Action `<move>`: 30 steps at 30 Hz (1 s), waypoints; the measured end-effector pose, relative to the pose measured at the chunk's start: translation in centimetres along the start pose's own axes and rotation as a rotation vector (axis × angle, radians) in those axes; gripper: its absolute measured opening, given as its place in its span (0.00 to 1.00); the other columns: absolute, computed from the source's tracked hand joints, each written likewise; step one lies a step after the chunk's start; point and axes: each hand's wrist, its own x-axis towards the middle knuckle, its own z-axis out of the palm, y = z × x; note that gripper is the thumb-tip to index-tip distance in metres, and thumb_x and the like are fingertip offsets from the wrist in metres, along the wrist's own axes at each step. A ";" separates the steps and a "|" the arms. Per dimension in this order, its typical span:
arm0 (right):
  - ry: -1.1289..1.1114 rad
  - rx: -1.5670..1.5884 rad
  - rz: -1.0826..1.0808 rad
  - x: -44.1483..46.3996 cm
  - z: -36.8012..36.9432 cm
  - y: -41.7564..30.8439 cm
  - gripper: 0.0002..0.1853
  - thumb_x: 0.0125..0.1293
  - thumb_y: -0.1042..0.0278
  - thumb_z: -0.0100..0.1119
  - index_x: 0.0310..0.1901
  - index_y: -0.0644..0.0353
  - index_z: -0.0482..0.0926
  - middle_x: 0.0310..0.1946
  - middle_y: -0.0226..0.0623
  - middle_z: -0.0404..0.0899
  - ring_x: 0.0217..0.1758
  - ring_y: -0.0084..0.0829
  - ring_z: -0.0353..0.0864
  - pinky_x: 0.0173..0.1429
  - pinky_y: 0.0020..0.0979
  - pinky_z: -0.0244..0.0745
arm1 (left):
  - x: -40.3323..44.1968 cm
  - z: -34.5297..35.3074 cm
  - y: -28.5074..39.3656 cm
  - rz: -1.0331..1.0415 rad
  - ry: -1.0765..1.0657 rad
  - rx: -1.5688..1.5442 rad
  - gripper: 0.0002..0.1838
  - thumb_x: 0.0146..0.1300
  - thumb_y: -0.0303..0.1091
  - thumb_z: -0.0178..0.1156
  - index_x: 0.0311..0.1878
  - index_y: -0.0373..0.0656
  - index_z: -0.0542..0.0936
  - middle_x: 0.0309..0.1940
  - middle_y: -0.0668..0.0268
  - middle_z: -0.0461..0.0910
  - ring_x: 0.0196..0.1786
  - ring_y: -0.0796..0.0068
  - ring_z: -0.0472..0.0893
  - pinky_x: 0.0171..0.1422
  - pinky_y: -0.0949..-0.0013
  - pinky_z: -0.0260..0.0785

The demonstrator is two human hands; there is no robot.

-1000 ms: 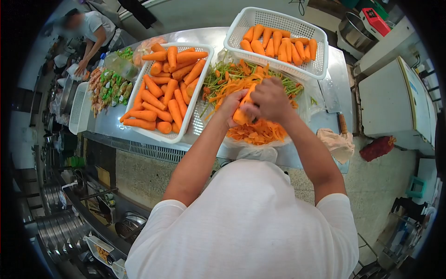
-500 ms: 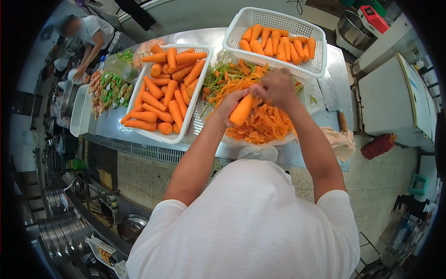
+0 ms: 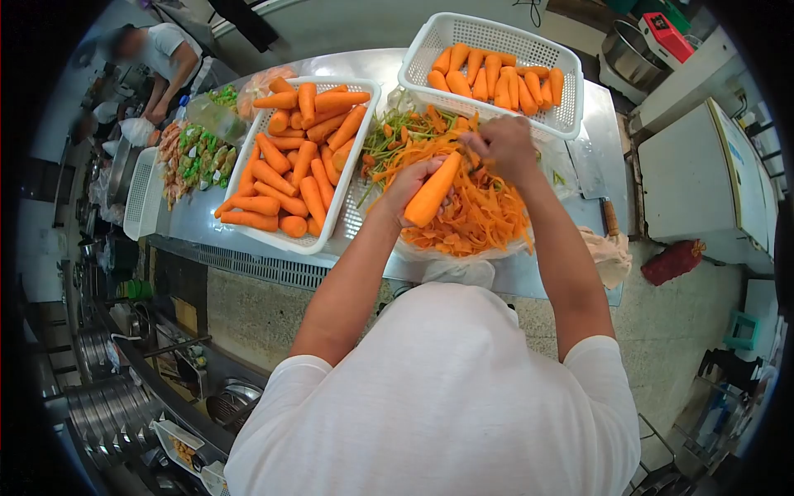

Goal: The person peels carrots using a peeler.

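My left hand (image 3: 403, 188) is closed around a carrot (image 3: 433, 192), which it holds at a slant with the thick end toward me. My right hand (image 3: 511, 147) is closed just beyond the carrot's upper end. It grips a peeler (image 3: 475, 169), mostly hidden by the fingers, with only a small dark part showing. Beneath both hands lies a heap of orange carrot peels (image 3: 475, 223) on a plastic bag. Green stems and carrot tops (image 3: 405, 132) are mixed into its far left side.
A white basket (image 3: 374, 107) piled with carrots stands left; another white basket (image 3: 571, 124) with carrots is at the back right. A knife (image 3: 609, 217) and a cloth (image 3: 608, 256) lie at the right. Packaged vegetables (image 3: 198, 157) lie far left, near another person (image 3: 169, 58).
My right hand has moved slightly away from the carrot, up and to the right. More of the carrot shows in my left hand. The other person's arms have shifted.
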 end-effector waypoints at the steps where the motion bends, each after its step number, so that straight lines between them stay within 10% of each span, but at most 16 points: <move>1: -0.035 -0.115 0.136 0.3 -0.3 0.6 0.23 0.62 0.42 0.65 0.19 0.51 0.81 0.19 0.31 0.76 0.31 0.35 0.77 0.47 0.40 0.64 | -0.2 -0.1 -0.1 0.004 -0.048 -0.052 0.21 0.78 0.47 0.48 0.64 0.44 0.73 0.39 0.56 0.83 0.32 0.68 0.86 0.27 0.67 0.83; 5: -0.158 0.044 0.197 -0.3 -1.7 -3.0 0.25 0.61 0.41 0.65 0.17 0.51 0.79 0.20 0.31 0.76 0.32 0.35 0.77 0.47 0.41 0.65 | 0.5 0.2 -0.4 0.074 0.048 -0.047 0.19 0.78 0.45 0.47 0.60 0.43 0.75 0.35 0.62 0.83 0.31 0.71 0.87 0.27 0.68 0.83; 8: -0.043 0.164 -0.243 -1.2 -1.9 -7.7 0.25 0.62 0.40 0.63 0.17 0.52 0.79 0.21 0.32 0.78 0.33 0.35 0.77 0.47 0.43 0.66 | 0.3 3.3 0.7 0.015 0.208 -0.249 0.19 0.78 0.46 0.48 0.60 0.42 0.75 0.34 0.62 0.82 0.30 0.72 0.86 0.27 0.68 0.83; 18: -0.160 0.079 0.149 -0.2 -1.4 -3.2 0.26 0.64 0.39 0.63 0.18 0.51 0.78 0.20 0.32 0.77 0.32 0.36 0.77 0.48 0.42 0.66 | 0.8 -0.2 -0.5 0.047 -0.069 -0.115 0.20 0.78 0.43 0.45 0.61 0.40 0.75 0.40 0.59 0.84 0.33 0.68 0.87 0.35 0.60 0.85; 20: 0.095 0.208 -0.240 -0.8 -0.8 -6.5 0.27 0.65 0.39 0.62 0.17 0.51 0.78 0.17 0.32 0.77 0.27 0.37 0.76 0.47 0.41 0.66 | 0.6 2.6 0.8 0.057 0.159 -0.258 0.19 0.79 0.42 0.45 0.63 0.43 0.74 0.37 0.60 0.83 0.32 0.69 0.86 0.33 0.60 0.84; 24: 0.085 0.236 -0.274 -0.5 0.5 -4.8 0.28 0.65 0.39 0.62 0.16 0.52 0.78 0.15 0.32 0.76 0.24 0.39 0.75 0.45 0.40 0.65 | -0.3 2.3 1.1 0.043 0.103 -0.203 0.19 0.79 0.42 0.45 0.64 0.44 0.74 0.36 0.62 0.81 0.30 0.69 0.85 0.31 0.61 0.84; 30: -0.067 0.041 0.228 0.3 -1.4 0.3 0.26 0.65 0.42 0.64 0.16 0.52 0.79 0.16 0.33 0.76 0.25 0.38 0.77 0.44 0.43 0.64 | -0.3 0.6 0.7 0.100 -0.045 -0.018 0.19 0.78 0.42 0.49 0.63 0.43 0.74 0.37 0.61 0.81 0.32 0.71 0.84 0.31 0.68 0.83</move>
